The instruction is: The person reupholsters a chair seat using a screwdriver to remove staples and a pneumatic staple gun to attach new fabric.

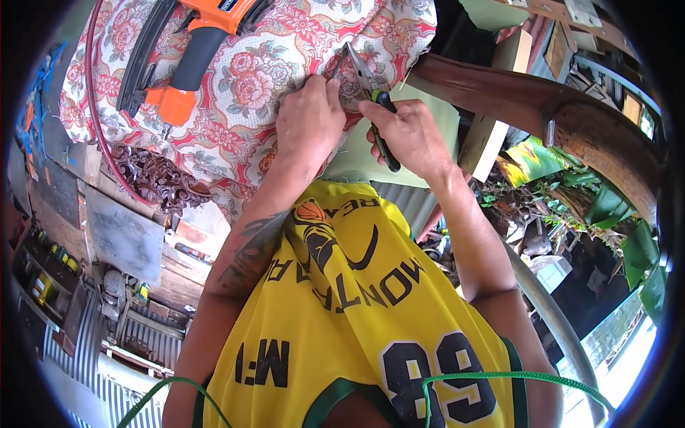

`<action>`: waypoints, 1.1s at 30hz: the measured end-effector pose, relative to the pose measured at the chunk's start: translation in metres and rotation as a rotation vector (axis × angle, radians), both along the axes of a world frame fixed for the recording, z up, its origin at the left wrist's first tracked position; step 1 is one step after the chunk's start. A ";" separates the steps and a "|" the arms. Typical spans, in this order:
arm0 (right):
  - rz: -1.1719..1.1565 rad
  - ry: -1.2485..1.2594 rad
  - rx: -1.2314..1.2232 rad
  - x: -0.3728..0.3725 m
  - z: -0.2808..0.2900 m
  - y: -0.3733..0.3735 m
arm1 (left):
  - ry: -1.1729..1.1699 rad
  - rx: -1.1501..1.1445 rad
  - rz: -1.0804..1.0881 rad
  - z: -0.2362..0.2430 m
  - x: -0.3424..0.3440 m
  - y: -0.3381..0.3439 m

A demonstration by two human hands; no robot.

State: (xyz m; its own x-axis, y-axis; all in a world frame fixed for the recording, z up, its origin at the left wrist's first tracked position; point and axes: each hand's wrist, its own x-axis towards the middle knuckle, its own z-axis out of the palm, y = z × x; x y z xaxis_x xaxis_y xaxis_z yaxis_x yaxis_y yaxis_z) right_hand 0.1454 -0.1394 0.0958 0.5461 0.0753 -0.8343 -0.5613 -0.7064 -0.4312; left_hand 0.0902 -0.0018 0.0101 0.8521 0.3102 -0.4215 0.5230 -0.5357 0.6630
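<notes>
Red-and-white floral upholstery fabric (239, 85) covers the piece before me. My left hand (310, 118) is closed on a thin metal shaft (335, 70), its fingers pressed near the fabric. My right hand (403, 135) grips pliers (382, 103) with dark green-and-black handles; their metal jaws point up and left, close to the far end of the shaft. Whether they touch it is too small to tell. Pale green cloth (435, 107) lies beneath, to the right. An orange-and-black nail gun or stapler (178, 100) rests on the fabric at upper left, beside a red hose (96, 107).
A curved dark wooden rail (535, 100) runs along the right, near a pale timber (489, 143). Carved dark wood (150, 171) shows below the fabric at left. A grey metal pipe (549, 314), plants (606, 207), corrugated metal sheets and a shelf of items (50, 285) surround me.
</notes>
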 end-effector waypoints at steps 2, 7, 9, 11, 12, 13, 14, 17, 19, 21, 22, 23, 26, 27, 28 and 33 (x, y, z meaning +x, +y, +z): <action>0.007 -0.010 -0.009 0.002 0.001 -0.001 | 0.004 -0.028 -0.022 0.006 -0.005 0.005; 0.066 -0.006 -0.039 0.012 0.005 -0.007 | 0.040 0.075 -0.094 0.030 -0.020 0.005; 0.065 0.031 0.005 0.019 0.015 -0.004 | 0.028 0.063 -0.108 0.032 -0.023 0.006; 0.070 0.049 0.009 0.026 0.017 -0.003 | 0.018 0.052 -0.121 0.025 -0.036 0.007; 0.075 0.065 0.012 0.029 0.019 -0.002 | -0.159 0.046 -0.101 0.010 -0.049 0.007; 0.097 0.060 0.018 0.031 0.025 0.000 | -0.336 0.037 -0.084 0.009 -0.052 0.010; 0.094 0.059 0.017 0.035 0.028 0.001 | -0.337 0.035 -0.087 0.010 -0.057 0.014; 0.124 0.081 -0.011 0.043 0.035 0.005 | -0.166 -0.055 -0.224 0.032 -0.064 0.026; 0.130 0.078 -0.001 0.047 0.041 0.008 | 0.163 -0.065 -0.295 0.049 -0.060 0.033; 0.138 0.075 0.008 0.049 0.043 0.010 | 0.082 -0.027 -0.285 0.046 -0.062 0.033; 0.163 0.072 -0.003 0.050 0.043 0.011 | 0.004 0.014 -0.272 0.043 -0.063 0.032; 0.188 0.069 -0.015 0.051 0.043 0.012 | 0.000 0.010 -0.271 0.039 -0.062 0.032; 0.194 0.059 -0.041 0.049 0.044 0.016 | 0.005 -0.061 -0.166 0.036 -0.051 0.028; 0.196 0.057 -0.046 0.047 0.044 0.017 | 0.081 -0.058 -0.161 0.039 -0.046 0.028; 0.180 0.049 -0.051 0.044 0.042 0.017 | 0.157 -0.057 -0.157 0.041 -0.041 0.029; 0.176 0.058 -0.068 0.047 0.047 0.023 | 0.095 -0.035 -0.136 0.039 -0.035 0.030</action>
State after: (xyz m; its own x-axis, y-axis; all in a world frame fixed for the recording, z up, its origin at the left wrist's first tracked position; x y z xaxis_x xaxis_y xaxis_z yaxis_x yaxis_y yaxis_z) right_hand 0.1921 -0.1162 0.1428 0.4802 0.1081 -0.8705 -0.4494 -0.8219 -0.3500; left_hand 0.0547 0.0282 0.0487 0.8408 0.1787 -0.5110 0.5088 -0.5833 0.6332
